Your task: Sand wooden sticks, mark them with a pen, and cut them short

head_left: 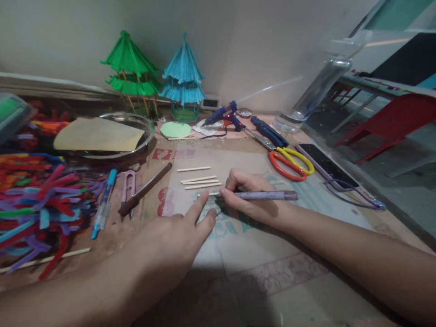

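My right hand [247, 193] is closed round a purple-grey pen [265, 195], whose tip end is by a short pale wooden stick [214, 194]. The tip itself is partly hidden by my fingers. On the left end of that stick rests the index fingertip of my left hand [177, 236]; its index finger and thumb are stretched out and apart. Just beyond lie several loose sticks [200, 182] of similar length, with a single stick [194, 169] a little farther back. All of them are on a whitish printed sheet [245, 247].
Left are colourful pipe cleaners [44, 218], a blue pen [104, 204], purple snips [128, 190] and a brown pen [146, 188]. Behind stand green [129, 56] and blue [184, 63] pagoda models and a glue gun [226, 116]. Scissors [288, 165] and a phone [327, 165] lie right.
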Demonstrator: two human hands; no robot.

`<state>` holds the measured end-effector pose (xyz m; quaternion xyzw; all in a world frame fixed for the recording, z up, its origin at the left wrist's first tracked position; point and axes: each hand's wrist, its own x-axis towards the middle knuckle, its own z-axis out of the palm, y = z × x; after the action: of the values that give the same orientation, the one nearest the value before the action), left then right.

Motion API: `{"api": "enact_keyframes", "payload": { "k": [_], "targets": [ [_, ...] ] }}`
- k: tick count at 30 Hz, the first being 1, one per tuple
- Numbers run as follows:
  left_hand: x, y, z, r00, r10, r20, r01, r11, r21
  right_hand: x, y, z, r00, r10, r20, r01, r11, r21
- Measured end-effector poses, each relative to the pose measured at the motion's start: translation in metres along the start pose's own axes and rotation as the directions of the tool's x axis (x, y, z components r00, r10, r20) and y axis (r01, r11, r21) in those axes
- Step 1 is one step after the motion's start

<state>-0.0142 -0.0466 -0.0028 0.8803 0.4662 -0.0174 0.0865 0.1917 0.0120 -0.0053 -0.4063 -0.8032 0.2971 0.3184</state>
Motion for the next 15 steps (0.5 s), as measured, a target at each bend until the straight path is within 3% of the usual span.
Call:
{"api": "enact_keyframes", "payload": {
  "k": [2,4,8,12,15],
  "targets": [
    [0.0,0.001,-0.006,0.996,-0.005,0.091,0.0,0.998,0.057,0.001,-0.001,0.001,1.0,0.019,0.0,-0.019,1.0,0.009],
    [-0.006,0.0,-0.011,0.995,-0.024,0.096,0.014,0.994,0.106,0.002,-0.002,0.002,0.998,0.053,-0.015,-0.053,0.998,0.026],
    [-0.015,-0.011,-0.008,0.998,-0.03,-0.064,0.035,0.996,0.085,0.004,-0.005,0.007,0.996,0.085,-0.032,-0.083,0.995,0.051],
    [0.003,-0.022,-0.013,0.995,-0.045,-0.085,0.056,0.989,0.134,0.005,-0.009,0.009,0.998,0.051,-0.039,-0.049,0.997,0.064],
    [0.017,-0.019,-0.028,0.998,-0.064,-0.011,0.065,0.982,0.18,0.005,-0.011,0.008,0.999,0.042,-0.034,-0.04,0.998,0.048]
  ]
}}
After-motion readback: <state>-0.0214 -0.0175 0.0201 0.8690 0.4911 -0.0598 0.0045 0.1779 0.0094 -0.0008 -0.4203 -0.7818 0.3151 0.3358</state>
